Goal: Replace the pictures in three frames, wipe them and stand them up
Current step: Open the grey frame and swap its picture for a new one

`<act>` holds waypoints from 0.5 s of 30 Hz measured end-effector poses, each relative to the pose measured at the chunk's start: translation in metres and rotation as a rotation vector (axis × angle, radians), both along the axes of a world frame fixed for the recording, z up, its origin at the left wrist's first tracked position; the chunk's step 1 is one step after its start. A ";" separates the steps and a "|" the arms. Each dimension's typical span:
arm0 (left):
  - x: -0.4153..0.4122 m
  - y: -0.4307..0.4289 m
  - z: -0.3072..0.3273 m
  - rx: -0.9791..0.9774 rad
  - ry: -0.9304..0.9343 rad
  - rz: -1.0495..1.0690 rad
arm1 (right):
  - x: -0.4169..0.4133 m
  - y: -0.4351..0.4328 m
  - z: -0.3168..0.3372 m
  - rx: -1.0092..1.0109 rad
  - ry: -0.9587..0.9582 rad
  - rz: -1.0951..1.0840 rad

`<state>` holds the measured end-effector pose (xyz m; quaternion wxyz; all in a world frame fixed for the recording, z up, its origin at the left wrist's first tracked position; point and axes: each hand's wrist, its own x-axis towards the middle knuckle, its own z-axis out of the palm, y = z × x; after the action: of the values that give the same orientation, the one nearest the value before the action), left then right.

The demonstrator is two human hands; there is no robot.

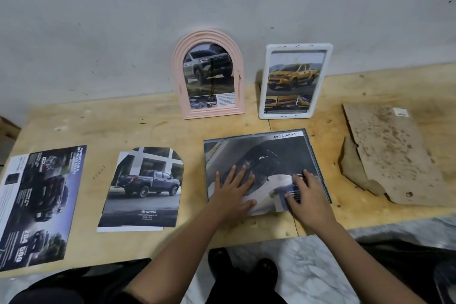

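A dark-edged frame (265,153) lies flat on the wooden table (148,126), with a car picture on top of it. My left hand (233,187) presses flat on the picture with fingers spread. My right hand (307,196) rests on the picture's lower right part, fingers straight. A pink arched frame (209,74) with a silver truck picture stands against the wall. Beside it on the right a white rectangular frame (294,81) with a yellow truck picture stands too.
Two loose pictures lie to the left: an arch-cut blue truck picture (144,189) and a rectangular brochure page (37,205) at the table's left edge. Worn brown backing boards (392,155) lie at the right. My feet and a marble floor show below the table edge.
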<state>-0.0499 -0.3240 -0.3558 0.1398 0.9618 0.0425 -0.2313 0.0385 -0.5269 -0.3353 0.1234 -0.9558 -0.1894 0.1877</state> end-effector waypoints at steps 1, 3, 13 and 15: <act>0.002 0.002 0.002 -0.007 0.006 -0.006 | -0.001 0.002 0.000 -0.021 -0.006 -0.004; 0.006 0.006 0.005 -0.022 0.014 -0.012 | -0.002 0.005 0.001 -0.031 -0.017 -0.020; 0.025 -0.017 0.009 0.001 -0.117 0.163 | 0.019 -0.010 -0.003 0.137 -0.056 0.006; 0.037 -0.029 0.011 -0.100 -0.241 0.243 | 0.033 -0.024 0.001 0.283 -0.085 -0.031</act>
<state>-0.0129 -0.3534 -0.3447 0.2183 0.9623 0.1299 -0.0975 0.0717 -0.5509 -0.3342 0.2515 -0.9388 -0.2043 0.1167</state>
